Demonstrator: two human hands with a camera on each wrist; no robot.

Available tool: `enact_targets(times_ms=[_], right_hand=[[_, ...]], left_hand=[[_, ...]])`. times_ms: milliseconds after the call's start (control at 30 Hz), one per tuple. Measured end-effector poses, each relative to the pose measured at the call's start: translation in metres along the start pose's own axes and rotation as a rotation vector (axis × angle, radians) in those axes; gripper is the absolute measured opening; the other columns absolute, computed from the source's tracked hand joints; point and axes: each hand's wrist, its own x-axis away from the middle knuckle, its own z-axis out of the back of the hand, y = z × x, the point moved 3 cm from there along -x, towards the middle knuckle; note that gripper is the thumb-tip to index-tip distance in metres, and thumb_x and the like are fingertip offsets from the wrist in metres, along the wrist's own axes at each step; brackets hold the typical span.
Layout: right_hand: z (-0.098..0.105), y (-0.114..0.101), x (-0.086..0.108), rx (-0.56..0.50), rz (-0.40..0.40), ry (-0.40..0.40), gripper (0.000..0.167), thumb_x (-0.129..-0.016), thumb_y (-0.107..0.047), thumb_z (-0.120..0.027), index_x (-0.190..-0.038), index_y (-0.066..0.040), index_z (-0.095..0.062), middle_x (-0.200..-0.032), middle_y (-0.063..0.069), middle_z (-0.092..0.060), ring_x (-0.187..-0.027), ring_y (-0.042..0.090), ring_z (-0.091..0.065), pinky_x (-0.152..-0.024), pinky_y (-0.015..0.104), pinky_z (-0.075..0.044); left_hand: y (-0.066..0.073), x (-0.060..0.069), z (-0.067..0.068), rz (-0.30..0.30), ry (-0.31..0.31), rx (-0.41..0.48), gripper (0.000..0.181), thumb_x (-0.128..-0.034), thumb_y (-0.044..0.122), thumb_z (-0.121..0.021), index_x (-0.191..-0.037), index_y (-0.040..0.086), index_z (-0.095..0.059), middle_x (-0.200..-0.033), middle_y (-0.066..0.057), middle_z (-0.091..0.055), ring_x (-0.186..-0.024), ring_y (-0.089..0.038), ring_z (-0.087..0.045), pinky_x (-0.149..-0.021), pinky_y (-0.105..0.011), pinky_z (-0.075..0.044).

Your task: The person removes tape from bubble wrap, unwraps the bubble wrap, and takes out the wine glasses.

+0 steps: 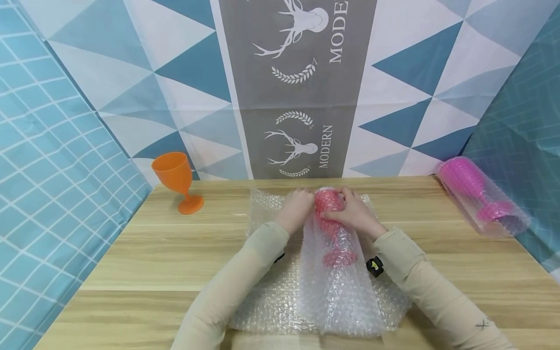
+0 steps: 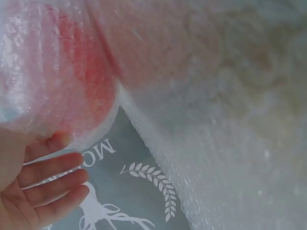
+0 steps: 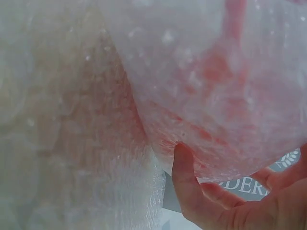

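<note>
A red goblet [image 1: 340, 257] lies on its side in bubble wrap [image 1: 341, 311], its bowl toward the wall. My right hand [image 1: 356, 214] grips the wrapped bowl, thumb across the top; the right wrist view shows that thumb [image 3: 182, 167] denting the wrap. At the bowl's left side, my left hand [image 1: 297, 206] pinches the wrap's edge. In the left wrist view its index finger [image 2: 55, 143] bends against the film while the other fingers lie loose; its thumb is not clearly seen. The sheet's flat part spreads under both arms.
An orange goblet [image 1: 177, 177] stands unwrapped at the back left of the wooden table [image 1: 153, 272]. A pink goblet [image 1: 468, 182] rolled in bubble wrap lies at the back right, against the side cloth. A patterned wall covering [image 1: 302, 92] rises behind the table.
</note>
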Motion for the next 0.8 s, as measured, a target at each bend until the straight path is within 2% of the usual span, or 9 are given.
enact_targets(times_ms=[133,400,600,700,800], right_hand=[[0.000,0.001,-0.001,-0.002,0.007,0.002,0.081,-0.070,-0.047,-0.072,-0.131,-0.009,-0.033,-0.128,0.021,-0.037,-0.111,0.038,-0.047,-0.082,0.052,-0.048],[-0.001,0.000,0.001,0.005,-0.002,-0.001,0.082,-0.070,-0.045,-0.073,-0.132,-0.009,-0.033,-0.131,0.022,-0.035,-0.113,0.040,-0.046,-0.085,0.055,-0.046],[-0.001,-0.001,0.001,0.014,0.009,0.009,0.081,-0.071,-0.043,-0.073,-0.133,-0.007,-0.033,-0.132,0.023,-0.034,-0.113,0.041,-0.045,-0.087,0.056,-0.044],[-0.001,-0.002,0.001,0.019,0.010,0.014,0.082,-0.071,-0.042,-0.073,-0.133,-0.007,-0.033,-0.132,0.023,-0.035,-0.114,0.041,-0.045,-0.088,0.056,-0.044],[-0.001,-0.002,0.001,0.029,0.012,0.015,0.082,-0.070,-0.043,-0.073,-0.133,-0.007,-0.033,-0.131,0.022,-0.035,-0.113,0.040,-0.045,-0.088,0.056,-0.044]], left_hand=[[0.003,0.001,0.000,-0.055,0.019,-0.125,0.013,-0.0823,0.007,-0.060,-0.089,0.012,-0.070,-0.087,-0.004,-0.067,-0.078,-0.017,-0.061,-0.065,-0.026,-0.054],[0.005,0.004,-0.006,-0.073,0.042,-0.183,0.016,-0.0811,0.007,-0.063,-0.095,0.012,-0.069,-0.095,-0.005,-0.064,-0.083,-0.017,-0.061,-0.068,-0.025,-0.054],[0.009,0.006,-0.007,-0.050,0.143,-0.228,0.015,-0.0821,0.006,-0.060,-0.095,0.009,-0.068,-0.096,-0.006,-0.059,-0.079,-0.016,-0.060,-0.060,-0.023,-0.054],[0.010,0.007,-0.006,-0.040,0.177,-0.214,0.021,-0.0803,0.002,-0.060,-0.101,0.005,-0.062,-0.095,-0.006,-0.056,-0.079,-0.016,-0.058,-0.060,-0.022,-0.053],[0.012,0.008,-0.005,-0.063,0.191,-0.137,0.030,-0.0785,0.001,-0.061,-0.108,0.002,-0.054,-0.097,-0.008,-0.056,-0.083,-0.018,-0.058,-0.062,-0.022,-0.053]])
